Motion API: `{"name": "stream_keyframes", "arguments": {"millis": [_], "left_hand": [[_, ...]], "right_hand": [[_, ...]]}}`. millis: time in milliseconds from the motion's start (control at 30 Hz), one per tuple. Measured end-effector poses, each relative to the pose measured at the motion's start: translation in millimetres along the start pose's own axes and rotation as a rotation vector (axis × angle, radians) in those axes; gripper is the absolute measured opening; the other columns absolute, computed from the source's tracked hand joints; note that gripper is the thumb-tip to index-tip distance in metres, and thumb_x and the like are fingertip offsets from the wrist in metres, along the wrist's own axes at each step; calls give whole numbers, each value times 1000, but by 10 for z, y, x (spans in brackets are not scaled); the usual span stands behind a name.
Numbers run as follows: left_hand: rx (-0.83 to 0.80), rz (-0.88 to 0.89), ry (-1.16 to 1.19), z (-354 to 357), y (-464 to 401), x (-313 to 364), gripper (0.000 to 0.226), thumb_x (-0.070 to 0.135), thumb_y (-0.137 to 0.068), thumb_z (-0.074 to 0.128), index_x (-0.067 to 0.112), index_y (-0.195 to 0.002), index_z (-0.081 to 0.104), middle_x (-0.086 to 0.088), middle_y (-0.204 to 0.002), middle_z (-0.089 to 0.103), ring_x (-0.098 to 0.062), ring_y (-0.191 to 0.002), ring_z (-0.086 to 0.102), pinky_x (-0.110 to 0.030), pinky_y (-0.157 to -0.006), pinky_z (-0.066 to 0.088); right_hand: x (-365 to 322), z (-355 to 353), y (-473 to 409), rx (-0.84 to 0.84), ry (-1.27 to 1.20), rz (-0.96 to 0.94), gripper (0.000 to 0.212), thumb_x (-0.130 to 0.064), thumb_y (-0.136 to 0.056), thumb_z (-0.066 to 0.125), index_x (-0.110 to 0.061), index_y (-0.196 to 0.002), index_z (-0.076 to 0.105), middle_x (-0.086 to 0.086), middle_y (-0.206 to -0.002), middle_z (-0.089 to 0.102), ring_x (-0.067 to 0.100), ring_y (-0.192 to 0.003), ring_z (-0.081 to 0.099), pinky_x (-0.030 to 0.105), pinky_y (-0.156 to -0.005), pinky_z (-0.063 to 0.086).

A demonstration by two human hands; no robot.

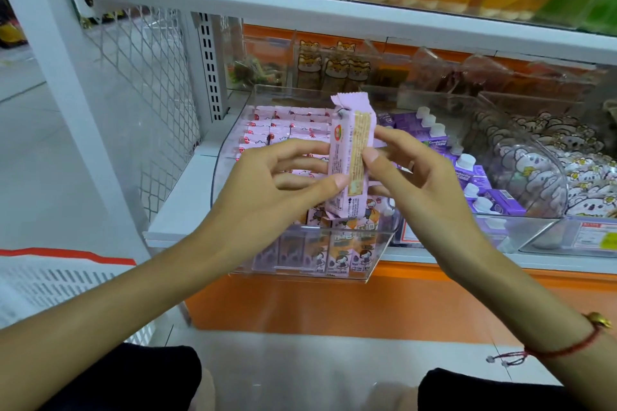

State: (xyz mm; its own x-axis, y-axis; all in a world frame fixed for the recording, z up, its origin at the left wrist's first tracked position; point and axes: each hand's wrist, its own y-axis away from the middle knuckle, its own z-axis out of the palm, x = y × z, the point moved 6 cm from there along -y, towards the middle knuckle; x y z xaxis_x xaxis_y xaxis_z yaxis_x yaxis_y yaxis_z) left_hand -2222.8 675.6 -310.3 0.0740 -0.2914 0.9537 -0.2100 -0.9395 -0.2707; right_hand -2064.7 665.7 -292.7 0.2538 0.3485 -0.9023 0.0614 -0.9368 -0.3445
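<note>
- We held the pink snack packet [349,157] upright, our left hand [280,183] pinching one edge, our right hand [414,177] the other.
- Its print stayed unreadable (too blurred), and our palms hid much of the clear bin [380,253].

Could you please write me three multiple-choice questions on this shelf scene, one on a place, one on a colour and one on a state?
1. Where is the packet relative to the bin?
A behind it
B in front of it, toward the camera
C under it

2. What colour is the bracelet?
A blue
B green
C red

3. How is the packet held?
A by one hand only
B lying loose
C pinched from both sides

Answers:
1 B, the packet covers part of the bin behind it.
2 C, a red cord circles the right wrist.
3 C, the left hand and the right hand each pinch a side of it.
</note>
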Motion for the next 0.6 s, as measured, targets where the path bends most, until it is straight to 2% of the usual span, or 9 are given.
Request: {"name": "stream_keyframes", "arguments": {"millis": [100, 200, 267, 367, 433, 500, 533, 600], "left_hand": [[51, 50, -35, -43, -15, 1, 40, 34, -68, 77, 32, -107, 67, 10, -97, 73, -6, -84, 71, -16, -74, 54], [132, 148, -155, -86, -4, 56, 36, 35, -71, 80, 39, -105, 68, 14, -94, 70, -7, -81, 67, -22, -75, 56], [158, 201, -234, -86, 15, 93, 34, 36, -71, 82, 41, -101, 68, 17, -90, 67, -7, -79, 64, -23, -73, 55], [120, 215, -257, -31, 27, 132, 28, 41, -75, 77, 38, -101, 66, 18, -93, 66, -5, -86, 62, -20, -76, 52], [72, 133, -208, -9, -3, 122, 24, 52, -84, 62, 40, -104, 63, 23, -99, 65, 1, -94, 61, -19, -79, 51], [14, -18, -164, -8, -29, 70, 22, 57, -90, 48, 44, -101, 61, 33, -95, 65, 12, -89, 60, -8, -74, 46], [-25, -97, -136, -2, -31, 43, 22, 55, -90, 45, 44, -98, 62, 36, -91, 65, 11, -83, 63, -7, -70, 47], [-95, -246, -4, 14, -14, -16, 25, 50, -87, 51, 33, -93, 69, 23, -84, 72, -1, -77, 70, -16, -68, 55]], "right_hand": [[-19, 26, 4, -23, -19, -10, 25, -19, -93, 56, -28, -116, 59, -9, -90, 71, 34, -86, 63, 57, -76, 47], [-42, 19, -3, -9, 0, -24, 24, -31, -86, 62, -25, -109, 62, -6, -95, 70, 11, -85, 68, 42, -81, 55], [-62, 5, -5, 17, 22, -42, 37, -42, -77, 64, -16, -102, 65, 0, -92, 69, 6, -80, 67, 35, -75, 58], [-57, -29, -18, 25, -57, -37, 43, -40, -74, 65, -4, -97, 65, 5, -83, 68, 8, -71, 68, 30, -67, 59], [-28, -42, -43, -8, -150, -1, 41, -37, -75, 63, -6, -103, 65, -1, -84, 72, 9, -75, 69, 25, -72, 58], [1, -62, -68, -22, -266, 28, 44, -32, -78, 63, -7, -114, 60, 1, -93, 74, 12, -81, 70, 24, -76, 57], [9, -72, -80, -20, -324, 39, 46, -29, -79, 63, -6, -119, 55, 2, -97, 74, 14, -84, 69, 23, -77, 56], [30, -79, -93, -9, -394, 68, 47, -25, -83, 61, -6, -124, 49, 3, -101, 74, 15, -87, 69, 22, -76, 55]]}}
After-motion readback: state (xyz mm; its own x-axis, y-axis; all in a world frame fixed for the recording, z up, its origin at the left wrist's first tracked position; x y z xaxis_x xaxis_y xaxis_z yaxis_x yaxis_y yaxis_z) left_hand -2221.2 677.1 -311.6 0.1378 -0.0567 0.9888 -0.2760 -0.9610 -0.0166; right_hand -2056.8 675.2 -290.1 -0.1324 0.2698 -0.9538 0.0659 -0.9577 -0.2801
